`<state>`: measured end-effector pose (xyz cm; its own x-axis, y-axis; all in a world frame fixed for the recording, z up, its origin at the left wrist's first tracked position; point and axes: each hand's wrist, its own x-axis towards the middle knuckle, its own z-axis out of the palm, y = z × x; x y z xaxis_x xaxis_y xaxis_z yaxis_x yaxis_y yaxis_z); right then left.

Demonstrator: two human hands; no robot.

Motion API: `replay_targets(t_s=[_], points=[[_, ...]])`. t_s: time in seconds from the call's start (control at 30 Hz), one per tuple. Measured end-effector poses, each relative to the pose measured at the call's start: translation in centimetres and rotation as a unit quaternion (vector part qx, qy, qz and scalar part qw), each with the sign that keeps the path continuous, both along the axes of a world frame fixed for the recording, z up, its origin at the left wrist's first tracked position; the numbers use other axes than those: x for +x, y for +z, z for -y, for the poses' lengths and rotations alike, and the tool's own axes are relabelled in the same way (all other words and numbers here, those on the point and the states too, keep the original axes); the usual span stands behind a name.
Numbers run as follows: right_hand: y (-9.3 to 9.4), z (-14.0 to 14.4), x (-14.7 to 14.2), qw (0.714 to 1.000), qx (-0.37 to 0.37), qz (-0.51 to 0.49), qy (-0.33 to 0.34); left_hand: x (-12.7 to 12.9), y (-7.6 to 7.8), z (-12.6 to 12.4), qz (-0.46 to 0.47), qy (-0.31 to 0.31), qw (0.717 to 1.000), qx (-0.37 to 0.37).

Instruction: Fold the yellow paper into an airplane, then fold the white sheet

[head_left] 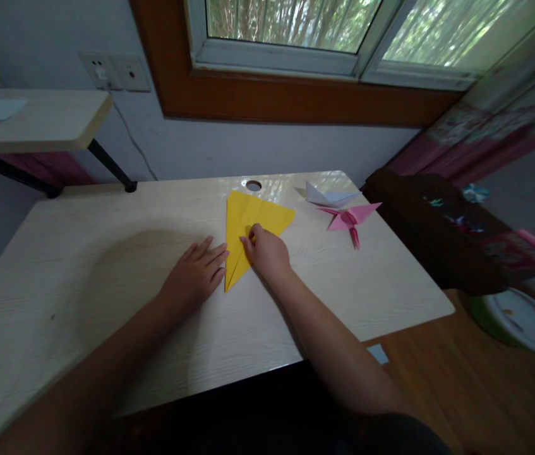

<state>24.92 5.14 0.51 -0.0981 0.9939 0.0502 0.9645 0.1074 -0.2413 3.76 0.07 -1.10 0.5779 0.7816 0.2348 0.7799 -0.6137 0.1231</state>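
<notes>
1. The desk (106, 278) fills the middle and lower left of the frame: a pale, wood-grain top with a glossy sheen, rounded corners and a round cable hole (253, 186) near its far edge. Its left half and near right corner are bare.
2. A window (324, 38) with a white frame and an orange-brown surround runs across the top; a grey wall lies below it.
3. A dark brown piece of furniture (438, 234) stands at the right, just beside the desk's right edge, with small colourful items on top. A second pale shelf (40, 120) on black legs sits at upper left.
4. A green and white round bowl (518, 319) rests on the wooden floor at lower right.
5. The yellow paper (252, 221) lies flat at the centre of the desk, folded into a long kite-like triangle with crisp creases, its narrow tip pointing toward the near edge.
6. The right hand (267, 253) is curled on the paper, fingertips pinching or pressing a fold near its middle.
7. The left hand (198, 272) lies flat and spread on the desk, fingertips touching the paper's left edge.
8. A pink folded paper figure (350, 220) and a white folded paper figure (326, 196) sit near the far right corner, well apart from the hands.
</notes>
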Motion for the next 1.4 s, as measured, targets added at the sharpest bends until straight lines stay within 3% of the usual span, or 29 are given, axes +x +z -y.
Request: replay_targets(t_s=[0.27, 0.47, 0.6, 0.9, 1.2, 1.4], points=[[-0.2, 0.0, 0.4, 1.000, 0.006, -0.009, 0.016, -0.7, 0.0, -0.8, 0.044, -0.008, 0.999, 0.018], [0.3, 0.0, 0.1, 1.000, -0.002, -0.006, -0.003, -0.3, 0.7, -0.3, 0.117, -0.097, 0.988, 0.029], [0.5, 0.1, -0.1, 1.000, 0.005, 0.000, -0.015, 0.4, 0.7, 0.2, 0.105, -0.122, 0.987, 0.006], [0.0, 0.6, 0.3, 0.999, 0.036, -0.028, 0.006, -0.4, 0.1, -0.4, 0.071, -0.122, 0.989, 0.054], [-0.2, 0.3, 1.3, 0.982, 0.102, -0.085, 0.135, -1.3, 0.4, -0.6, 0.079, -0.098, 0.992, 0.030], [0.5, 0.7, 1.5, 0.960, 0.064, -0.079, 0.260, -2.4, 0.3, -1.1, 0.084, -0.086, 0.993, -0.004]])
